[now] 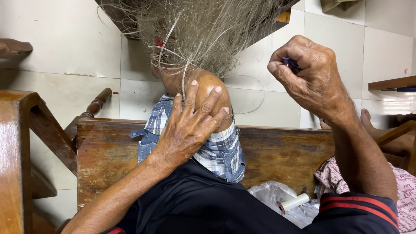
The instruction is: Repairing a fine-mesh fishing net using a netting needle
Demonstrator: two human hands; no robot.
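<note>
A pale fishing net [203,30] of fine line hangs bunched from the top of the view and drapes over my raised knee [207,89]. My left hand [190,123] rests on that knee with fingers spread, loose strands running across them. My right hand [310,76] is raised to the right of the net, fingers pinched shut on a small blue tool [292,65], only partly visible. A thin line curves from the net toward that hand. My leg wears dark trousers with a plaid and denim cloth [221,147] rolled at the knee.
A wooden bench [108,147] runs under my legs, with a turned armrest [97,104] at left. A clear plastic bag with a white thread spool [294,203] lies beside my thigh. Patterned pink cloth [405,190] at right, another person's bare foot [368,119] behind, white tiled floor [65,39].
</note>
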